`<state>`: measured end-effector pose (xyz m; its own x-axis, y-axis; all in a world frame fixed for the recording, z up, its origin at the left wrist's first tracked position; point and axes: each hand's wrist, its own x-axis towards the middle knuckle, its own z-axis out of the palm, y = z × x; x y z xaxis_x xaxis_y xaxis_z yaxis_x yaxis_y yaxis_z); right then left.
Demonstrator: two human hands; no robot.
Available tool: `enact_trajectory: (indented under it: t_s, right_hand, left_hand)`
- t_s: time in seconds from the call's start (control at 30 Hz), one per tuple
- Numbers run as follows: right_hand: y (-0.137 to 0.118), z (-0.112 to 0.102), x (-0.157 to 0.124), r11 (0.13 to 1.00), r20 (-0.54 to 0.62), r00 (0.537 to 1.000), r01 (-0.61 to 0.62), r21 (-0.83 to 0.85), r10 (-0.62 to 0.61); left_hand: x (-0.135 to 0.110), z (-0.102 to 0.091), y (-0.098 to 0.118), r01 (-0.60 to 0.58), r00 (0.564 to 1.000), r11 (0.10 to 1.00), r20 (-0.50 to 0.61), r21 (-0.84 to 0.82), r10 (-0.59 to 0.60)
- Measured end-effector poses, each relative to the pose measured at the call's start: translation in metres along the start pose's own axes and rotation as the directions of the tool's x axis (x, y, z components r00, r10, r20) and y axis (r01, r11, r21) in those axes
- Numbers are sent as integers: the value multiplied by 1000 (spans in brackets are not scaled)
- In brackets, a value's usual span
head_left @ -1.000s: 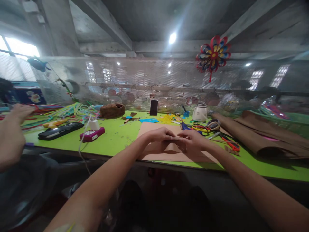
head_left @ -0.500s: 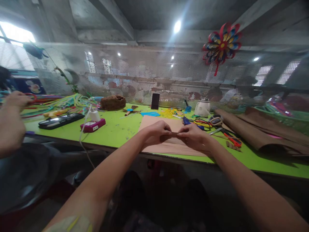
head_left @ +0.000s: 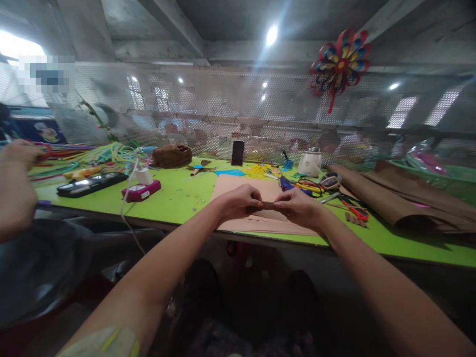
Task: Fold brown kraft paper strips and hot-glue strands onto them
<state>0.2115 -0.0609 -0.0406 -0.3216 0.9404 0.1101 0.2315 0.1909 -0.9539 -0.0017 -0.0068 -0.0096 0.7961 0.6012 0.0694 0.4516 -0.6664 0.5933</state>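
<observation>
Between my two hands, just above the table edge, a narrow brown paper strip [head_left: 268, 205] is stretched level. My left hand [head_left: 241, 199] pinches its left end, fingers curled and pressed together. At the other end my right hand [head_left: 297, 204] is closed on it in a similar pinch. Beneath both hands lie flat sheets of light brown paper [head_left: 238, 186], stacked on the green table. The strip's ends are hidden behind my fingers.
Right of the sheets are a blue-handled tool [head_left: 286, 183], red-handled scissors [head_left: 356, 210], a tape roll [head_left: 330, 180] and rolled brown paper [head_left: 390, 203]. Left stand a pink power socket [head_left: 141, 190] with a cable and a black case [head_left: 92, 184]. A co-worker's hand [head_left: 23, 152] is at far left.
The view has shifted slightly. My hands keep their pinch on the paper strip, with hardly any movement over the sheets.
</observation>
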Motion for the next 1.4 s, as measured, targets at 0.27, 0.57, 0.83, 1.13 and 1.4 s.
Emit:
enact_trajectory:
  t_s: [0.27,0.57,0.83,1.13,1.4]
  right_hand:
    - [4,5,-2,996,-34,999,38,83,-36]
    - [9,-2,17,909,100,974,227,-349,-205]
    - [12,-9,22,834,121,962,273,-479,-245]
    - [12,-17,13,775,60,970,224,-591,-235]
    - [12,-24,5,774,-7,974,176,-609,-227]
  left_hand:
    - [5,2,-8,-1,1000,993,-10,-116,0]
    - [15,11,-15,-89,996,994,-30,-69,87]
    - [15,8,-15,-31,999,998,-20,-51,30]
    - [15,10,-23,-21,1000,997,-19,-79,19]
    - [11,5,-30,-1,997,1000,-81,-25,-1]
